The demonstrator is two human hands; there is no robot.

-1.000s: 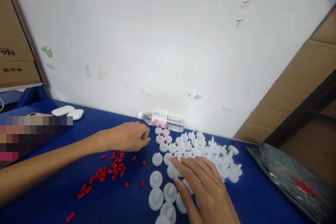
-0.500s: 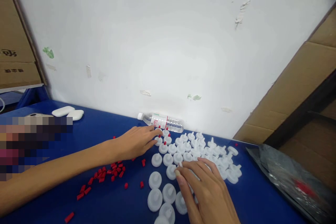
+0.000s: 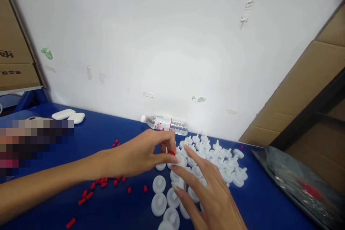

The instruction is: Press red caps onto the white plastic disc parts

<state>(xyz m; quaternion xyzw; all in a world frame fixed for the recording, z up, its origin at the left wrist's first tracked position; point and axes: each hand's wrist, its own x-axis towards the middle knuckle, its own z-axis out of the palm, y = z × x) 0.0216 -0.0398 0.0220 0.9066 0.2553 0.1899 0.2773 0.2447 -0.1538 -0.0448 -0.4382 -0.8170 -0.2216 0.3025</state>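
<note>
My left hand (image 3: 159, 151) is closed in a pinch on a small red cap (image 3: 171, 153). Right beside its fingertips is a pale white disc-shaped piece (image 3: 181, 160); whether the cap sits on it is hidden by the fingers. My right hand (image 3: 205, 187) has its fingers spread around that disc, close to the left fingertips. Below them, by the right thumb, another white piece (image 3: 180, 184) shows partly, and I cannot tell if the thumb touches it. White discs with stems (image 3: 159, 204) stand on the blue table (image 3: 115, 208) under and around both hands.
Loose red caps (image 3: 89, 196) lie scattered at left. A heap of white stemmed discs (image 3: 229, 165) is at right. A clear plastic bottle (image 3: 179, 128) lies along the wall. At far left is a white case (image 3: 77, 118); a plastic bag (image 3: 299, 187) and cardboard (image 3: 285, 104) are at right.
My left hand has come back toward my right hand from the capped discs by the bottle and is now pinching a red cap. My right hand's fingers have spread wider.
</note>
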